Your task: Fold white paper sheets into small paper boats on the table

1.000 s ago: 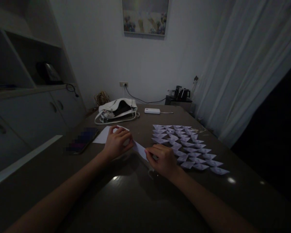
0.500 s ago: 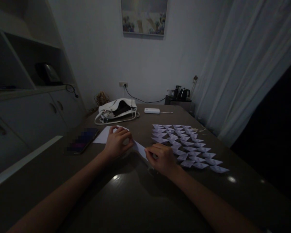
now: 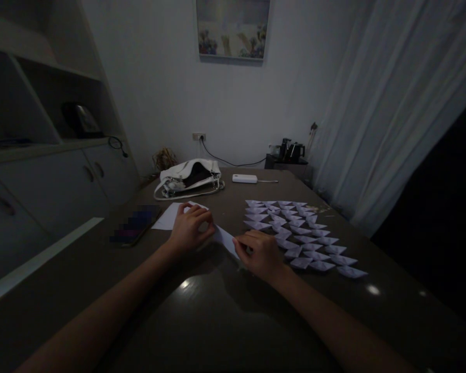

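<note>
A folded sheet of white paper (image 3: 226,240) is stretched between my two hands, just above the dark table (image 3: 202,321). My left hand (image 3: 189,228) pinches its upper left end between thumb and fingers. At its lower right end, my right hand (image 3: 258,253) grips the edge with thumb and forefinger. Behind my left hand lie loose white sheets (image 3: 165,217), partly covered by it. To the right of my right hand, several small folded paper boats (image 3: 305,238) stand in close rows.
A phone (image 3: 135,226) with a blurred screen lies left of the sheets. Farther back are a white handbag (image 3: 190,176) and a white power bank (image 3: 244,178) with a short cable. A kettle (image 3: 295,151) stands beyond the table; a sheer curtain (image 3: 373,114) hangs along the right.
The view has shifted slightly, so everything sits a little farther right and lower. Both hands keep hold of the folded paper in nearly the same pose.
</note>
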A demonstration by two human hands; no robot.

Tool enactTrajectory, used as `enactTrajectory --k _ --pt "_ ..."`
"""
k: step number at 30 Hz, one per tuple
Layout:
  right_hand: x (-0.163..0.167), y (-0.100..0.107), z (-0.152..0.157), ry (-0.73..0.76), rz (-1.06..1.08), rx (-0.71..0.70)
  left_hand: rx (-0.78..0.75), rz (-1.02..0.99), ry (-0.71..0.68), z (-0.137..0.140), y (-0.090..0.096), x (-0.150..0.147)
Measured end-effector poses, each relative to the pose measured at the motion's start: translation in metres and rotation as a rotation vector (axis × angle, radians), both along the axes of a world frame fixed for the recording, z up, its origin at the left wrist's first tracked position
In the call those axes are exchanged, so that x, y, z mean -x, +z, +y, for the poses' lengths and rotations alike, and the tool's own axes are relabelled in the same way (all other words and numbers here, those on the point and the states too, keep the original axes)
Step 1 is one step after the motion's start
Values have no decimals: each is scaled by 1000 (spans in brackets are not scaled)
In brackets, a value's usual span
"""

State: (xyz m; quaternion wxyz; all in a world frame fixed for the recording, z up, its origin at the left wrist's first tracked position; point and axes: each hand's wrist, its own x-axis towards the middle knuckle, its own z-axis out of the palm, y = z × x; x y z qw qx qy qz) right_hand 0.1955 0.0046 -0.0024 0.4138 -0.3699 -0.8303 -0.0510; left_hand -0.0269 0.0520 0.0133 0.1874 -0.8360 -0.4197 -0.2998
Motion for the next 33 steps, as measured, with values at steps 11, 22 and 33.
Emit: enactTrajectory --k 11,22,33 --pt "0 1 -2 13 29 -14 8 38 59 7 -2 11" --pt "-10 1 9 -1 62 26 160 -38 13 18 -18 9" --pt "-11 -14 25 -146 90 268 296 102 -96 13 -30 -2"
